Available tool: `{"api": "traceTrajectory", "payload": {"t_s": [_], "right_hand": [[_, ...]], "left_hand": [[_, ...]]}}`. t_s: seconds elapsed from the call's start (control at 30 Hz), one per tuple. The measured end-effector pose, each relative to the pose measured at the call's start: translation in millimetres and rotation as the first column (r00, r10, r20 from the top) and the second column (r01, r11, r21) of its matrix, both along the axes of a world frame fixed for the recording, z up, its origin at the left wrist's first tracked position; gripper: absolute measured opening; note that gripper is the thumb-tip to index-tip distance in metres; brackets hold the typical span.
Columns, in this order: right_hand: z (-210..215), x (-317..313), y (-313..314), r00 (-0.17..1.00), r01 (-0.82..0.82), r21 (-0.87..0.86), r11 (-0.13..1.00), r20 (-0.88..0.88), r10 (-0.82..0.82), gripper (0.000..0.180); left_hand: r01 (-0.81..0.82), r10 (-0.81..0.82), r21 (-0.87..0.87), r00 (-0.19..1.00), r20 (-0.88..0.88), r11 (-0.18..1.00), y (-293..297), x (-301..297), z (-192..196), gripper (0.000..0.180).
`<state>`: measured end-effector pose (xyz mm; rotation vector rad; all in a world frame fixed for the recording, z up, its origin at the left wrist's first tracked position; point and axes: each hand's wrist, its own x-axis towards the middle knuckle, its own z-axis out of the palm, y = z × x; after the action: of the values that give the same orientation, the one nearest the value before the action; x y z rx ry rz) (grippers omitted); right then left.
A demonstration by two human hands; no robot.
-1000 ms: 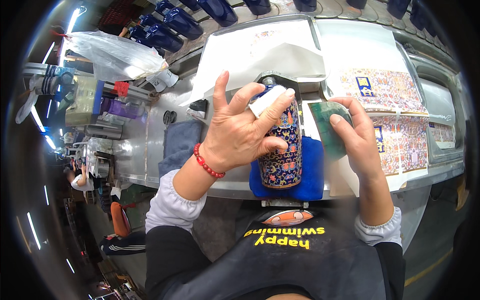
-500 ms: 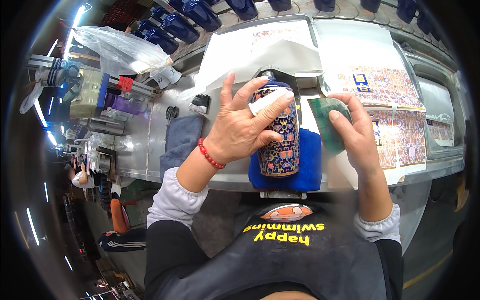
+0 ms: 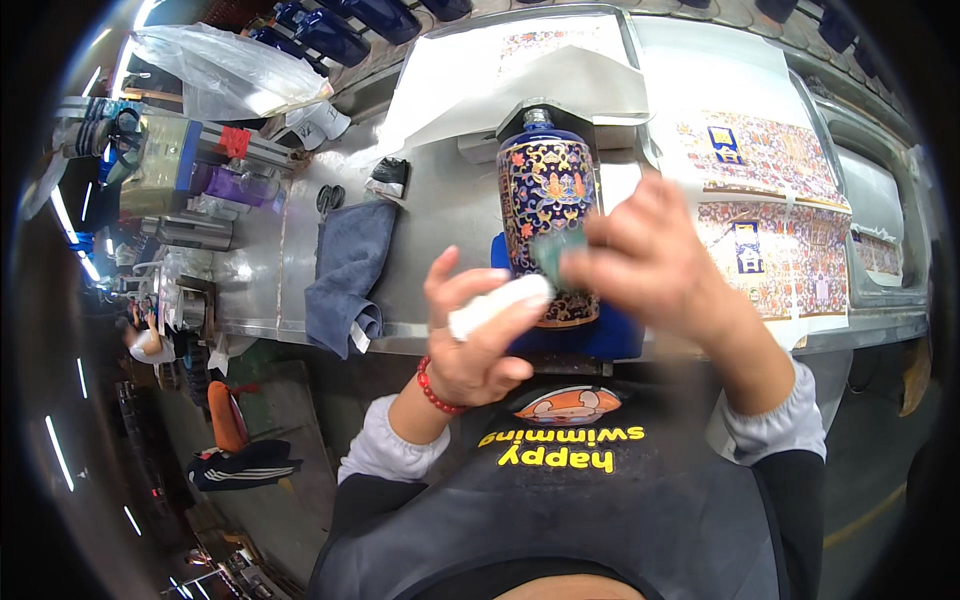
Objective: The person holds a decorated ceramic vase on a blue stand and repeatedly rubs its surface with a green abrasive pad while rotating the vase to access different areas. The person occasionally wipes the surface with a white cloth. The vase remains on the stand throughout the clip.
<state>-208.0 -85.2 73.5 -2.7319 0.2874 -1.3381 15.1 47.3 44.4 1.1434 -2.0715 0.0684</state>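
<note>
A dark blue bottle (image 3: pixel 545 160) with a colourful floral pattern lies with its neck pointing away, its lower end over a blue cloth (image 3: pixel 615 338). My right hand (image 3: pixel 650 260), blurred by motion, grips a green flat scraper (image 3: pixel 560 252) over the right side of the bottle's lower half. Just left of the bottle's lower end is my left hand (image 3: pixel 470 340), its fingers apart. A white wrap (image 3: pixel 498 306) covers one of its fingers, close to the scraper. Where the scraper and the bottle meet is partly hidden by my right hand.
Printed floral sheets (image 3: pixel 775 235) lie right of the bottle, and a white sheet (image 3: pixel 460 85) covers a tray beyond it. Left are a grey-blue towel (image 3: pixel 350 265), scissors (image 3: pixel 328 200) and a clear plastic bag (image 3: pixel 225 75). Several blue bottles (image 3: pixel 330 35) line the far edge.
My left hand has drawn back off the bottle toward me. My right hand has brought the scraper left, from beside the bottle to over its lower half.
</note>
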Motion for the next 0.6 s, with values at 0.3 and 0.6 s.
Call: {"api": "traceTrajectory", "payload": {"t_s": [0.3, 0.6], "right_hand": [[-7, 5, -14, 0.998, -0.004, 0.096, 0.995, 0.068, -0.003, 0.031], [-21, 9, -18, 0.946, -0.008, 0.713, 0.701, 0.233, -0.226, 0.018]], "left_hand": [[-0.217, 0.22, 0.041, 0.941, -0.256, 0.975, 6, -2, -44, 0.057], [-0.286, 0.274, 0.165, 0.958, 0.09, 0.944, 8, -13, -42, 0.096]]}}
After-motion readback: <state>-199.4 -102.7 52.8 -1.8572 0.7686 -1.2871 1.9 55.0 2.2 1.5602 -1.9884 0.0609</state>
